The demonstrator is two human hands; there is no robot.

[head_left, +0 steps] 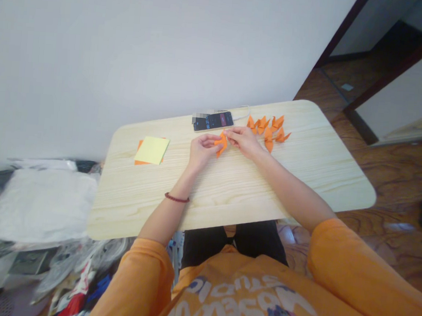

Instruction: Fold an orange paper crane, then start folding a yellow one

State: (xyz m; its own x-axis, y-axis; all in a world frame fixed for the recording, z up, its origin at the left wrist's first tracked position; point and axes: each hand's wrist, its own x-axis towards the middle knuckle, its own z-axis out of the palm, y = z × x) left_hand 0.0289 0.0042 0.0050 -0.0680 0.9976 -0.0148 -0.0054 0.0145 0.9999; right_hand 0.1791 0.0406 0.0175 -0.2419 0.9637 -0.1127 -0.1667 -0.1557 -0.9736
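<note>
Between my two hands, over the middle of the table, is a folded orange origami paper (220,145). My left hand (203,150) is closed on its left side, thumb toward me and fingers behind. My right hand (244,140) pinches its upper tip between thumb and forefinger. Just right of that hand, several finished orange origami cranes (268,137) stand in a cluster on the table. A phone (214,121) with a lit timer screen lies behind my hands.
The pale wooden table (327,162) has rounded corners and stands against a white wall (150,41). Yellow sticky paper (152,150) lies over orange sheets at the left. A white cable (241,116) runs from the phone. Piled bags and clutter (39,203) fill the floor at left.
</note>
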